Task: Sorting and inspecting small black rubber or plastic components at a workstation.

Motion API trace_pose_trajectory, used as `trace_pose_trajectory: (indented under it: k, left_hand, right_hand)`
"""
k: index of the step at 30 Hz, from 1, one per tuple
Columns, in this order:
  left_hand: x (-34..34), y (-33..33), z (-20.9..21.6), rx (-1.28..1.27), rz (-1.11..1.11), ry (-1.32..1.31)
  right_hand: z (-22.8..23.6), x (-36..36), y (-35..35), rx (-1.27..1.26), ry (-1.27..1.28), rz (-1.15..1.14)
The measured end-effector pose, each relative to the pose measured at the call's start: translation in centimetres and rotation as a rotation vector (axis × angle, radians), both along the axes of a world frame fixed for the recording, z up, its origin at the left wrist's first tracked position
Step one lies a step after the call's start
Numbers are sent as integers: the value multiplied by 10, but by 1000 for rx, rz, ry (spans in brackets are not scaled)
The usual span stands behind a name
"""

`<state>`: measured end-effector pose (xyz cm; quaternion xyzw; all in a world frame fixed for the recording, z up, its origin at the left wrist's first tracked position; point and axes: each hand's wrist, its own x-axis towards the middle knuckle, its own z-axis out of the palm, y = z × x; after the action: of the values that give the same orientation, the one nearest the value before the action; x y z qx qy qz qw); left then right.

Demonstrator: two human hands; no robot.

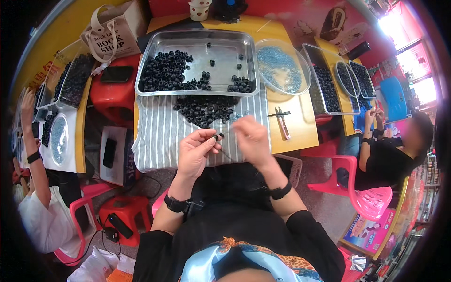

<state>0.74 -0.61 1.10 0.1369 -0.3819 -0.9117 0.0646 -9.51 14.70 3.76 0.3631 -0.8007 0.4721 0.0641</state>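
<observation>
My left hand (pixel 196 149) is closed, thumb and fingertips pinching a small black ring-shaped piece (pixel 216 137) above the near part of the striped cloth. A thin dark strand seems to trail below those fingers. Just to the right, my right hand (pixel 252 141) is smeared by motion, so its fingers and anything in them cannot be made out. Beyond both hands lies a loose pile of black ring-shaped pieces (pixel 202 112) on the grey-and-white striped cloth (pixel 157 136). A few tiny clear-blue bits (pixel 238 114) lie beside the pile, near my right hand.
A metal tray (pixel 197 37) holding more black pieces stands behind the pile. Right of it are a clear round dish (pixel 305 77) of pale-blue bits and small thread snips (pixel 283 124). Co-workers sit at tables on both sides. A red stool (pixel 105 98) carries a phone.
</observation>
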Motion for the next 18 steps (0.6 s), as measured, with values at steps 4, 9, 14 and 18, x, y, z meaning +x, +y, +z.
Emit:
trace_pose_trajectory:
  k: [4, 9, 14, 18]
  left_hand:
    - [-1, 3, -5, -3, -12, 32]
    - [0, 1, -10, 12, -5, 44]
    - [1, 1, -9, 10, -8, 68]
    - [3, 0, -10, 18, 2, 91]
  right_hand:
    - [6, -34, 42, 100, -98, -160]
    - [8, -38, 42, 286, -139, -111]
    - [1, -40, 39, 378, -132, -147]
    - [-4, -38, 40, 240, -154, -111]
